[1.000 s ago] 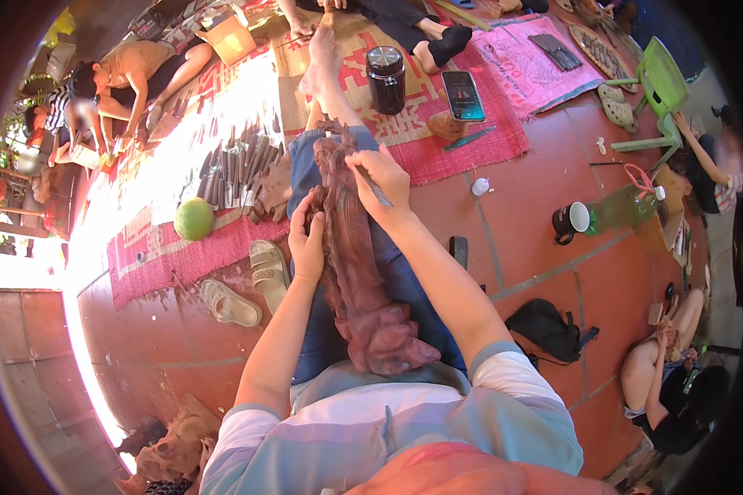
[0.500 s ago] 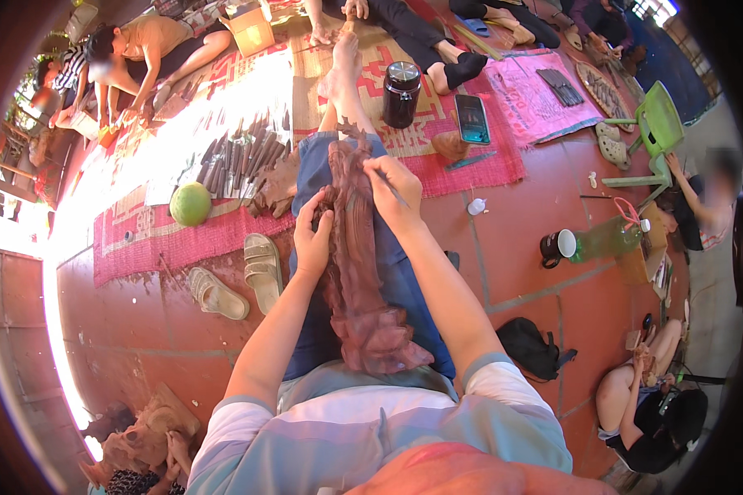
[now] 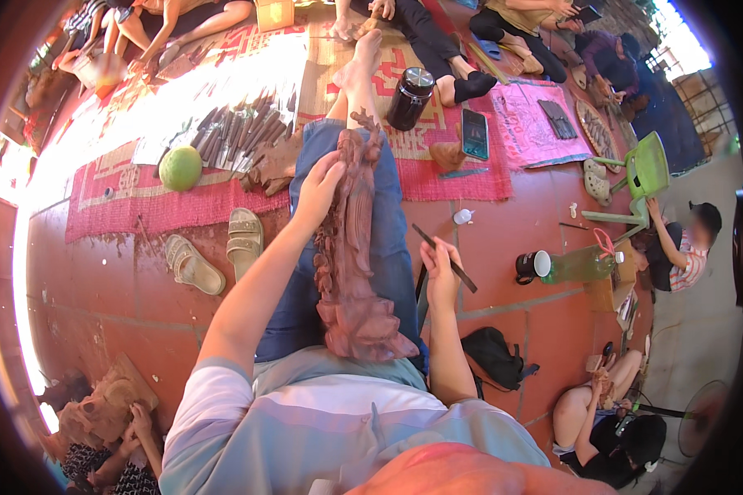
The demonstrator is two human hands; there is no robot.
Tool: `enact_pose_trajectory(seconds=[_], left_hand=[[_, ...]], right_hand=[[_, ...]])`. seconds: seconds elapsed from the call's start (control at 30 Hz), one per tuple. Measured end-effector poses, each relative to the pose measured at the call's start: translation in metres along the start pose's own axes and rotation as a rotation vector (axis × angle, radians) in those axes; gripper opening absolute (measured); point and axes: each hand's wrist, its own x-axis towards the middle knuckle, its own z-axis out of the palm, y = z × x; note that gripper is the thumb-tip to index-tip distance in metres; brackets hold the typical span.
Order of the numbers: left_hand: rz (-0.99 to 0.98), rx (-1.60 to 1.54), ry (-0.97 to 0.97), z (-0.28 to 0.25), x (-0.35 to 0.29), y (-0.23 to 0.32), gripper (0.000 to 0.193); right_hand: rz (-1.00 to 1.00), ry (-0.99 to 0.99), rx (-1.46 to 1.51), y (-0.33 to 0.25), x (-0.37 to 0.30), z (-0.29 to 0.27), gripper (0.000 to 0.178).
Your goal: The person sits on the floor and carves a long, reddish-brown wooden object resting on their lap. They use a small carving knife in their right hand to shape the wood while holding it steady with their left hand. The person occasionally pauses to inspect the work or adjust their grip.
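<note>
A reddish-brown carved wooden statue [image 3: 348,239] lies lengthwise along my blue-trousered thighs, its wide, lumpy base toward my belly. Folds and knobs are cut along its length, and thin branching bits stick out at the far end. My left hand [image 3: 320,188] is closed over the left side of its upper part. Off to the right of my leg, my right hand [image 3: 442,268] pinches a slim, dark, flat carving tool [image 3: 462,275], which slants across the fingers and is apart from the statue.
Many carving tools [image 3: 243,136] lie on the mat beyond a green round fruit [image 3: 180,168]. Tan sandals [image 3: 195,264] stand at left. At right are a phone [image 3: 475,134], a dark jar [image 3: 410,99], a mug [image 3: 533,266], a green bottle [image 3: 582,266] and a black bag [image 3: 495,359]. Other people sit around.
My right hand has left the statue's upper part and come back toward me and right, with the tool. My left hand has shifted farther up the statue. The whole view has tilted a little.
</note>
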Motion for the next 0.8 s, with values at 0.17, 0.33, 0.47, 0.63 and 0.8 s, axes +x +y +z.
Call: enact_pose_trajectory(seconds=[0.17, 0.33, 0.47, 0.63, 0.8], left_hand=[[0.006, 0.560, 0.072, 0.029, 0.049, 0.003, 0.047], [-0.075, 0.601, 0.034, 0.030, 0.055, 0.029, 0.034], [-0.200, 0.080, 0.030, -0.015, 0.054, -0.004, 0.036], [-0.088, 0.166, 0.050, -0.067, -0.066, -0.037, 0.026], [0.018, 0.429, 0.037, -0.084, -0.203, -0.016, 0.033]], right_hand=[[0.065, 0.009, 0.025, -0.012, -0.032, -0.015, 0.011], [0.082, -0.020, 0.012, -0.020, -0.047, -0.002, 0.009], [0.053, -0.025, 0.058, -0.020, -0.052, 0.007, 0.009], [0.045, -0.040, 0.164, -0.020, -0.055, 0.006, 0.007], [0.081, -0.059, 0.215, -0.015, -0.061, 0.001, 0.005]])
